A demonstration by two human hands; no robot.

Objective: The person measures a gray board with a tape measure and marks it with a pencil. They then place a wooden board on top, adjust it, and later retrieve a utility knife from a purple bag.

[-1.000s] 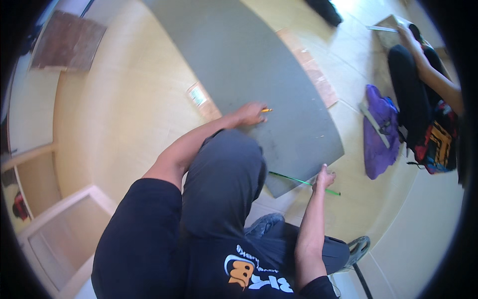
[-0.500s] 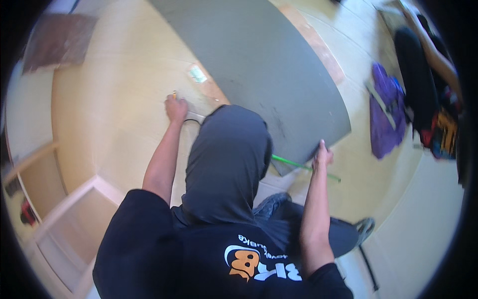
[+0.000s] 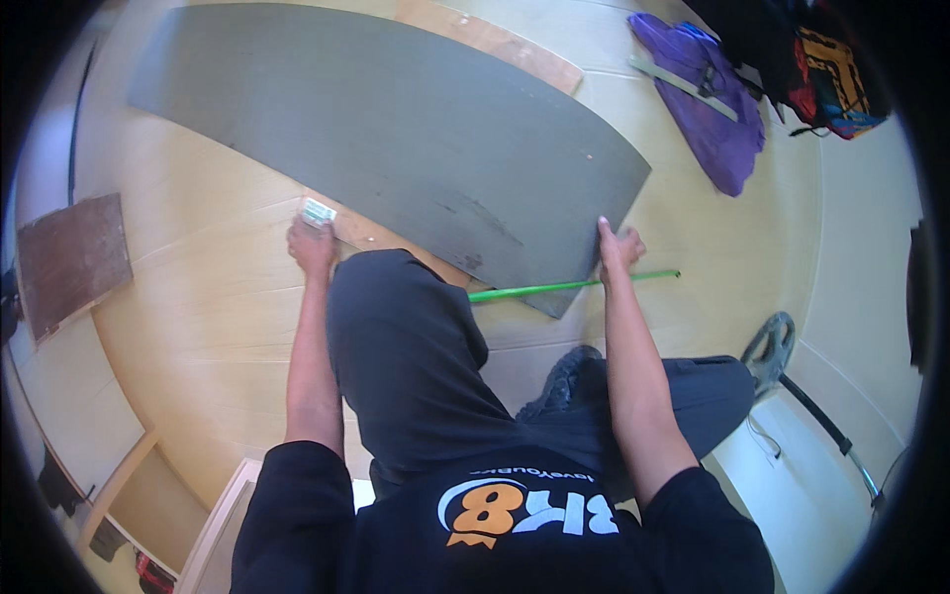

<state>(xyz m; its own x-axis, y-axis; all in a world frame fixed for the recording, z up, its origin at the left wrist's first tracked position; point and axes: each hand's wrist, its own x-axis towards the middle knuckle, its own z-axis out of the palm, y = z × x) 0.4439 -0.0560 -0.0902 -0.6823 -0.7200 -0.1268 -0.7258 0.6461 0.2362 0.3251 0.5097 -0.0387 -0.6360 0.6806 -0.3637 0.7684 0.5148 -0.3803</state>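
A long grey sheet (image 3: pixel 396 129) with dark scuffs lies across the floor in front of me. My right hand (image 3: pixel 618 247) grips its right edge, thumb on top and fingers outside the edge. A thin green rod (image 3: pixel 529 291) passes by that wrist and runs under my view of the forearm. My left hand (image 3: pixel 313 247) is slightly blurred, with curled fingers at the end of a wooden board (image 3: pixel 361 235) showing beneath the sheet. A small white-and-green label or packet (image 3: pixel 319 212) sits at its fingertips; what the hand holds is hidden.
Another wooden board (image 3: pixel 495 45) sticks out beyond the sheet's far edge. A purple bag (image 3: pixel 703 109) with a pale strip across it lies at the far right, near a dark, colourful bundle (image 3: pixel 841 79). A brown square panel (image 3: pixel 74 262) is at the left. My knee (image 3: pixel 396 307) rises between my arms.
My view has turned, so the sheet lies more crosswise. The left hand has come to the label at the board's end; the yellow-tipped thing in it no longer shows. The right hand stays at the sheet's edge.
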